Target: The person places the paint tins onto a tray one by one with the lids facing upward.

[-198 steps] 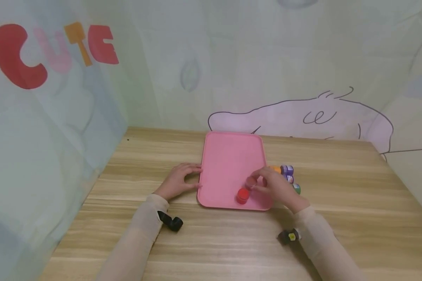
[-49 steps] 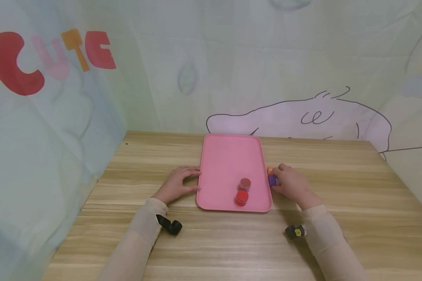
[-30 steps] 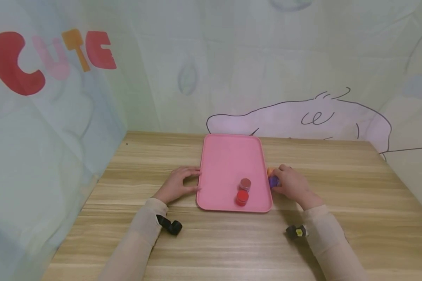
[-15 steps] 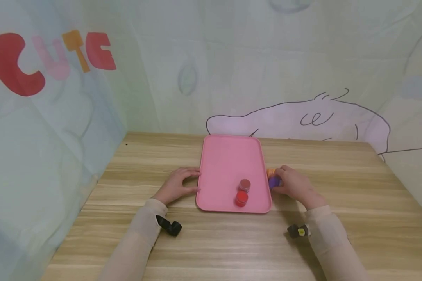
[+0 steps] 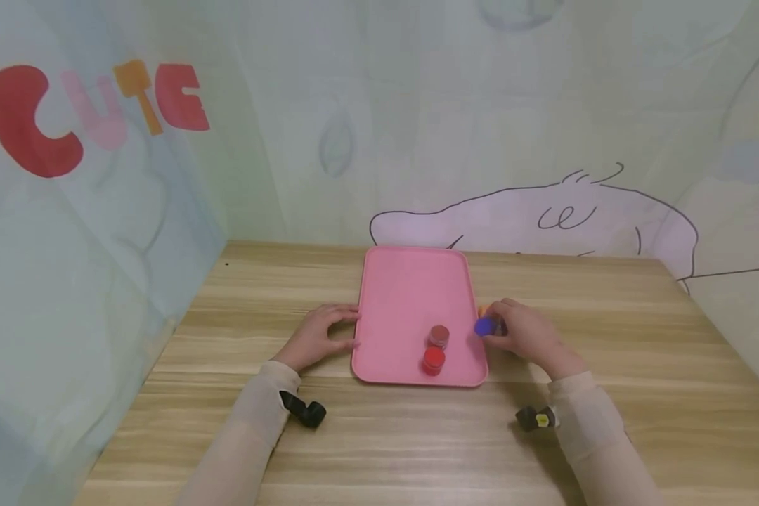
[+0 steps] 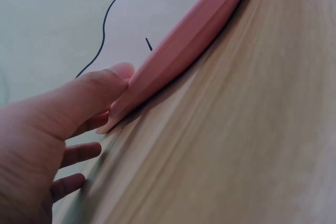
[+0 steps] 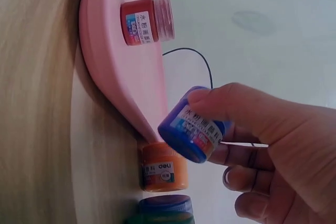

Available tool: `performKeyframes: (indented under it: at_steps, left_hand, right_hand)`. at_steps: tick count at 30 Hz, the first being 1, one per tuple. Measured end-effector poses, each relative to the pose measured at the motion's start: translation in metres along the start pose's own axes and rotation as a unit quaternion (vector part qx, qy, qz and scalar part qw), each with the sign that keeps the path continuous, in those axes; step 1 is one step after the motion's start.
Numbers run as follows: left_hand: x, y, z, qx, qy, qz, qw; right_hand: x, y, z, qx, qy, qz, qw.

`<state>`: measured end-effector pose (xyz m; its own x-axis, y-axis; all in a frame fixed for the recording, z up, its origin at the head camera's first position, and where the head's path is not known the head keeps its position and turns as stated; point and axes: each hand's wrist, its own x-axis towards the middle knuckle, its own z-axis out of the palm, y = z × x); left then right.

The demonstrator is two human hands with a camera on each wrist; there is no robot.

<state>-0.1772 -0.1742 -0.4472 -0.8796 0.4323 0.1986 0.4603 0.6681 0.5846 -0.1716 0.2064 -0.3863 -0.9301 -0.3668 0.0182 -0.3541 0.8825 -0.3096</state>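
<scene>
In the head view, right-hand fingers (image 5: 498,308) mostly hide the orange jar (image 5: 482,310) — the right wrist view crops the green jar (image 7: 164,219).

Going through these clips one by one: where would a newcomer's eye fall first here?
Probably on the pink tray on the wooden table, with a bright red jar and a brownish-red jar toward its near right corner. Next, likely the blue jar that the right hand holds by the tray's right edge. The big CUTE letters at the head view's upper left also stand out.

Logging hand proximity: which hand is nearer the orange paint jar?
Right: the right hand, holding a blue paint jar, is close to the orange paint jar; the left hand is across the pink tray.
</scene>
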Motion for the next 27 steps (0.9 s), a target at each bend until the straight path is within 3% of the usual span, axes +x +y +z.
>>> performKeyframes:
  at_steps: [9, 27]
  left_hand:
    - [0.000, -0.002, 0.002, -0.001, 0.001, 0.003, 1.0000]
    - [0.001, -0.002, 0.001, 0.003, -0.001, 0.003, 1.0000]
  right_hand:
    - [0.001, -0.007, 0.003, 0.024, 0.013, -0.031, 0.999]
    - [0.007, -0.015, 0.016, 0.105, 0.044, -0.033, 0.993]
